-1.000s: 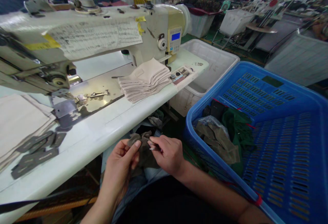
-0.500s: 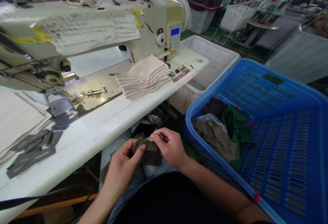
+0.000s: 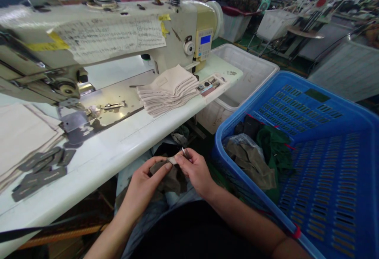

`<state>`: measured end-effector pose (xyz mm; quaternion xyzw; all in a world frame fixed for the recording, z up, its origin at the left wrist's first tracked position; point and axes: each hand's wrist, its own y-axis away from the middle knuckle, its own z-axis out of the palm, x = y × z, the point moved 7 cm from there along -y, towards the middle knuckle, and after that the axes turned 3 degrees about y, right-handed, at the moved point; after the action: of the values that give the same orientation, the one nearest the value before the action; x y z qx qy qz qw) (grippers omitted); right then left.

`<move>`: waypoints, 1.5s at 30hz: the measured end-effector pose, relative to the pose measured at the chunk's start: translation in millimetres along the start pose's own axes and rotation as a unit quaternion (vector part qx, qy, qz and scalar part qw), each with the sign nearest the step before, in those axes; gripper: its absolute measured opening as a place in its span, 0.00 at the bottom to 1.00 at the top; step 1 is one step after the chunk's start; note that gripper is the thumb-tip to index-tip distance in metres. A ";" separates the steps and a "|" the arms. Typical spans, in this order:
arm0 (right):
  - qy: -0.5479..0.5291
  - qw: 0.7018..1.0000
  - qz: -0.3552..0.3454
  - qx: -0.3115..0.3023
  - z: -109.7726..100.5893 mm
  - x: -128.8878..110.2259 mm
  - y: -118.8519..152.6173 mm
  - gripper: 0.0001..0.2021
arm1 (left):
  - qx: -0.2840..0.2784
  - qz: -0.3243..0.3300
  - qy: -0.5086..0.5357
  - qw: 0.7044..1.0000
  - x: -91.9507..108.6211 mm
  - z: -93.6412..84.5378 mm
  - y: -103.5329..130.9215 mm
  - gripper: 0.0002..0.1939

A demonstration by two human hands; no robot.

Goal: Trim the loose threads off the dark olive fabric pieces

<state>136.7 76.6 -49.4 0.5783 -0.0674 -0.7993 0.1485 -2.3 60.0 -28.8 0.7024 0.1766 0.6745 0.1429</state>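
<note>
Over my lap, my left hand (image 3: 148, 176) pinches a dark olive cloth (image 3: 171, 180) between thumb and fingers. My right hand (image 3: 194, 170) is closed beside it, thumb and forefinger at a small whitish piece (image 3: 172, 160) on the cloth's upper edge. A small pointed metal tool (image 3: 184, 152) sticks up from the fingers of my right hand; its lower part is hidden. On the table ahead lies a stack of beige cloth pieces (image 3: 168, 89). Dark grey tabs (image 3: 44, 172) lie at the left, by larger beige panels (image 3: 23, 136).
A sewing machine (image 3: 118, 34) stands across the white table (image 3: 118, 144). At my right is a blue basket (image 3: 319, 164) holding green and brown cloth. A white bin (image 3: 245, 65) stands behind it, with more bins and a round stand farther back.
The pointed tool now shows above my right hand, and the whitish piece is more exposed between my fingers. The view has shifted slightly.
</note>
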 end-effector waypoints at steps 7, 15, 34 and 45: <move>0.120 0.992 -0.047 0.004 -7.3 -4.8 -1.3 0.15 | 0.045 0.003 -0.006 0.999 -5.0 -15.1 -4.9 0.21; 0.173 0.977 0.013 -0.124 5.8 -0.7 5.1 0.14 | 0.039 0.090 -0.159 0.982 12.8 -21.0 -7.7 0.18; 0.031 0.985 0.124 -0.116 9.8 15.4 4.6 0.15 | -0.050 0.179 -0.249 0.951 20.4 -9.1 -6.7 0.14; 0.001 0.986 0.150 -0.078 10.7 22.9 8.6 0.19 | -0.063 0.199 -0.265 0.941 23.2 -4.9 -6.4 0.14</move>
<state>121.4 60.6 -64.2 0.5494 -0.0908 -0.7701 0.3112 -6.9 75.7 -10.5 0.8663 -0.0542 0.4881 0.0914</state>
